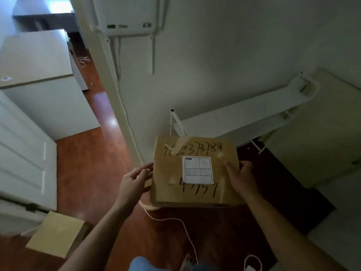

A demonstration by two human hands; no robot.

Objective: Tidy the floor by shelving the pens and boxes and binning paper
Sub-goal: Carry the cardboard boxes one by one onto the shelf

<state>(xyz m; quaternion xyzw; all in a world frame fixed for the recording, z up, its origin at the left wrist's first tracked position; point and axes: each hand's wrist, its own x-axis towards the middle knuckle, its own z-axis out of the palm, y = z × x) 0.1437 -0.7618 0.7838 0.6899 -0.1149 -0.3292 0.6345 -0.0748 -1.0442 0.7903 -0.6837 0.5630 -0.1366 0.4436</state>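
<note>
A brown cardboard box (170,173) with black handwritten numbers and a white label is held up in front of me, above the wooden floor. My left hand (134,182) grips its left edge, fingers curled round the side. My right hand (241,177) holds the right edge with the thumb on top. Just beyond the box stands a low white shelf rack (244,114) against the wall. A second, plain cardboard box (56,233) lies on the floor at the lower left. No pens or paper are in view.
A white cable (175,220) runs over the floor below the box to a charger (252,265). A white door (25,163) stands open at left, white cabinets (39,75) behind it. A pale flat board (322,133) lies at right. A wall unit (127,16) hangs above.
</note>
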